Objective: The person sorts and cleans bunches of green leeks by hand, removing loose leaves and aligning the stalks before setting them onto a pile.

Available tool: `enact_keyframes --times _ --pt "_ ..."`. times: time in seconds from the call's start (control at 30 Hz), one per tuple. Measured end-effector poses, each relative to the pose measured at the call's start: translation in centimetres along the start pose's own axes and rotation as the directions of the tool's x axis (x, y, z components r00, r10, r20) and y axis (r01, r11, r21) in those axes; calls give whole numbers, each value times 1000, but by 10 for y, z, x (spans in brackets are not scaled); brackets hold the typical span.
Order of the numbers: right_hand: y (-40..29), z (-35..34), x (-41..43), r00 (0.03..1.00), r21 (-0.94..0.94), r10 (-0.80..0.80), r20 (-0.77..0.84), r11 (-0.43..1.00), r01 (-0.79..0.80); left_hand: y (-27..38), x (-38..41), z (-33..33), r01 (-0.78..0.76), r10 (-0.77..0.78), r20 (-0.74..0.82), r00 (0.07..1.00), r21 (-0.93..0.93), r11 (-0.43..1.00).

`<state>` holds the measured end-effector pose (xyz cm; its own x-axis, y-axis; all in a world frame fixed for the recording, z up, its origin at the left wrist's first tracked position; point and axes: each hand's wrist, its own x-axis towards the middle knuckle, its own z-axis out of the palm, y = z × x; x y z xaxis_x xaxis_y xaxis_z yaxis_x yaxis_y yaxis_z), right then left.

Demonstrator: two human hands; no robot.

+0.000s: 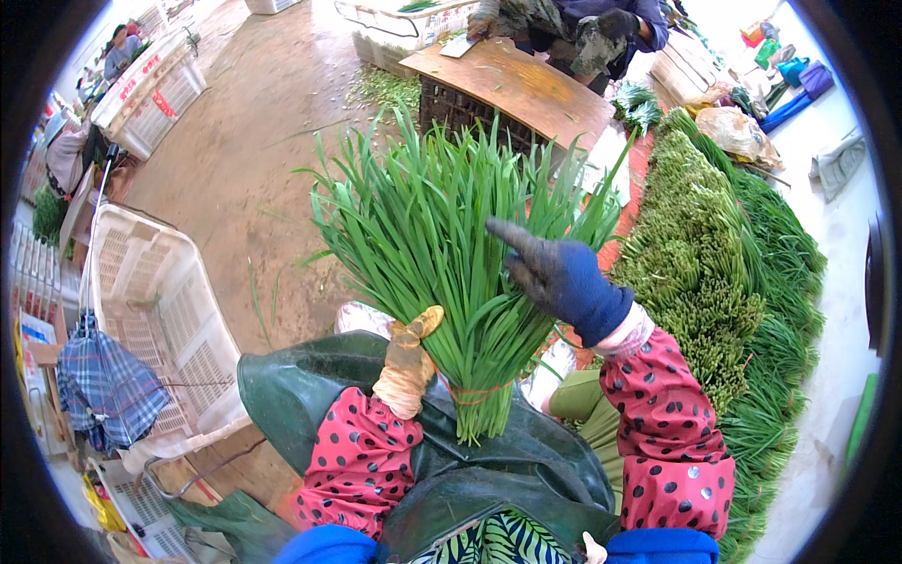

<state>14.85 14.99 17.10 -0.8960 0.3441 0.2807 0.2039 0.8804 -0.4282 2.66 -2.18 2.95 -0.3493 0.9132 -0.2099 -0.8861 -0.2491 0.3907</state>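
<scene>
A large bundle of green Chinese chives (437,233) stands upright over my lap, its leaves fanned out at the top and its lower stems bound by a red band (473,396). My left hand (412,352), in a yellowish glove, holds the bundle's left side just above the band. On the right side, my right hand (546,271), in a blue glove with dark fingers, lies against the leaves with its index finger stretched out. Whether its other fingers grip any leaves cannot be told. A dark green apron (521,465) covers my lap beneath the stems.
Piled chive bundles (683,282) line the right side. Ahead, a co-worker's gloved hands (483,25) are at a wooden board (521,81) on a crate, one holding a blade (459,46). At left are a white plastic basket (169,317) and a folded plaid umbrella (106,388).
</scene>
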Motion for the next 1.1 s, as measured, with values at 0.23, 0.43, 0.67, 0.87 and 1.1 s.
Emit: enact_keyframes --times 0.23,0.43,0.67,0.87,1.1 --pt "9 -7 21 948 -126 246 202 967 -224 -3 2 -7 34 -34 -3 999 55 998" --pt "12 -7 24 952 -124 218 217 973 -195 -1 -1 5 20 -19 -12 1000 74 997" --pt "14 1 18 948 -289 159 277 954 -75 0 -1 9 48 -48 45 998 12 999" --pt "13 -4 11 842 801 518 152 434 -412 -6 -1 -35 73 -72 25 997 -47 996" --pt "59 -9 12 843 384 527 -108 804 -454 -4 -1 -21 142 -137 88 987 -51 989"
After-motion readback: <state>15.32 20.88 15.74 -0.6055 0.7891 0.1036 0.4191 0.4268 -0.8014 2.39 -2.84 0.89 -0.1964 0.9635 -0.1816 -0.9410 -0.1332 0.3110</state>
